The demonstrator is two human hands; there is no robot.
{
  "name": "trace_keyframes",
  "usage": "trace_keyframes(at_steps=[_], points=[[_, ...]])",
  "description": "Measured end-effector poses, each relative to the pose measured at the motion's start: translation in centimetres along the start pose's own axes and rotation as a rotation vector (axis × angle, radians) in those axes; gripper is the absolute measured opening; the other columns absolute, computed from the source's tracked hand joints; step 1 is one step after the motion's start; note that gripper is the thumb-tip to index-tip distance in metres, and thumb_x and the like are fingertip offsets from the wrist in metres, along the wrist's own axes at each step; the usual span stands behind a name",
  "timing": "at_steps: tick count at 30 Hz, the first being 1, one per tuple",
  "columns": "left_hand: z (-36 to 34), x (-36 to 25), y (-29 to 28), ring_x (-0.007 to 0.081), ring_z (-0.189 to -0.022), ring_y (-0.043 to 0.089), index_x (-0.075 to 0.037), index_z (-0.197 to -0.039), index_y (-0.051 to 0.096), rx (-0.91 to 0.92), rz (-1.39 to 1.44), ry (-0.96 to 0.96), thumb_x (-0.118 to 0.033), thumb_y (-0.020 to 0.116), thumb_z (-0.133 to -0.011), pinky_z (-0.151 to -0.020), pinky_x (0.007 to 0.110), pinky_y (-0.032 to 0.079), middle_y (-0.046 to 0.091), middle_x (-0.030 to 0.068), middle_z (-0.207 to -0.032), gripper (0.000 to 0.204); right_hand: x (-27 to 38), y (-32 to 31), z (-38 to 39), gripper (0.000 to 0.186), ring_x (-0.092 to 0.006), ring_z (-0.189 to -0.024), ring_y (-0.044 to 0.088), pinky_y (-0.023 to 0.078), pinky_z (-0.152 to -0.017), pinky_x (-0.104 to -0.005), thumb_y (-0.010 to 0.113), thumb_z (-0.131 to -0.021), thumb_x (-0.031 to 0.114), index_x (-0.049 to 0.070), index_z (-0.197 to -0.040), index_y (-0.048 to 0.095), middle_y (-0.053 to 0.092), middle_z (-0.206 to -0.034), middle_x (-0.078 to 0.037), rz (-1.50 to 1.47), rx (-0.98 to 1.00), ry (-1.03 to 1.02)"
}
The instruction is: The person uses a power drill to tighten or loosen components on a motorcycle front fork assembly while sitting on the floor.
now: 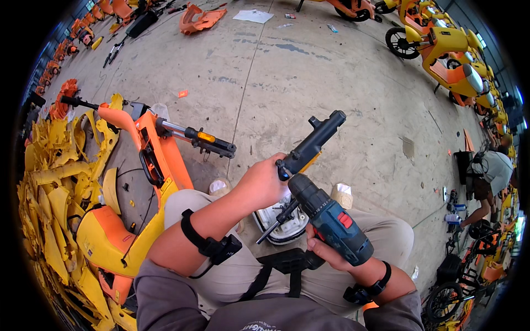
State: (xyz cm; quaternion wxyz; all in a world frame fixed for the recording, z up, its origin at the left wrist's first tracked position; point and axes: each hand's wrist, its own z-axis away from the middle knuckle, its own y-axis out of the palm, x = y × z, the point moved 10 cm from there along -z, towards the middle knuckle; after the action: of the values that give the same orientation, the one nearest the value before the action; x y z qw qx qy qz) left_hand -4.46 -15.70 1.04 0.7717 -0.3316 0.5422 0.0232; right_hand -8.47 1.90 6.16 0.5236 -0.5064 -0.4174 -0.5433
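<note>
My left hand (268,179) is closed around the lower end of a black fork leg (317,135), which carries an amber reflector strip and slants up to the right. My right hand (326,251) grips a dark teal cordless drill (337,223) with a red switch. The drill's chuck sits against or very near the fork leg's lower end; the bit is hidden. Below, between my legs, a white, black-rimmed part (296,227) lies on the floor, a black piece with a thin metal rod (267,233) over it. To the left leans a partly stripped orange and yellow scooter (165,149).
Yellow body panels (61,193) are heaped at the far left. Yellow scooters (447,47) stand in rows on the right, where another person (491,171) bends down. An orange panel (201,21) and a white sheet (253,15) lie on the far floor.
</note>
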Motion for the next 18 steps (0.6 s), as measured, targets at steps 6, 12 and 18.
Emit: trace_keyframes(at_steps=[6,12,18], points=[[-0.03,0.19,0.02,0.0297,-0.094,0.072,-0.006,-0.123,0.06,0.032,-0.009,-0.074,-0.014,0.079,-0.079,-0.083,0.036,0.054,0.073,0.0154,-0.099,0.049,-0.95,0.22,0.36,0.009,-0.0133,-0.083,0.055,0.047,-0.074,-0.0296,0.059,-0.096,0.001,0.006,-0.102,0.057,0.055,-0.089,-0.002,-0.06,0.022,0.055],[-0.01,0.06,-0.02,0.0325,-0.083,0.071,-0.005,-0.118,0.06,0.0,0.002,-0.005,-0.02,0.076,-0.084,-0.076,0.039,0.055,0.072,0.0125,-0.089,0.041,-0.76,0.32,0.28,0.009,-0.0131,-0.083,0.056,0.047,-0.075,-0.0292,0.059,-0.096,0.001,0.006,-0.104,0.057,0.056,-0.09,-0.002,-0.048,0.022,0.035],[-0.09,0.21,0.1,0.0323,-0.083,0.071,-0.006,-0.119,0.059,0.011,0.007,-0.026,-0.021,0.076,-0.083,-0.077,0.039,0.055,0.071,0.0122,-0.088,0.043,-0.79,-0.01,0.22,0.008,-0.0117,-0.078,0.059,0.049,-0.073,-0.0279,0.064,-0.094,0.007,0.006,-0.097,0.057,0.058,-0.084,-0.001,-0.077,-0.032,0.07]])
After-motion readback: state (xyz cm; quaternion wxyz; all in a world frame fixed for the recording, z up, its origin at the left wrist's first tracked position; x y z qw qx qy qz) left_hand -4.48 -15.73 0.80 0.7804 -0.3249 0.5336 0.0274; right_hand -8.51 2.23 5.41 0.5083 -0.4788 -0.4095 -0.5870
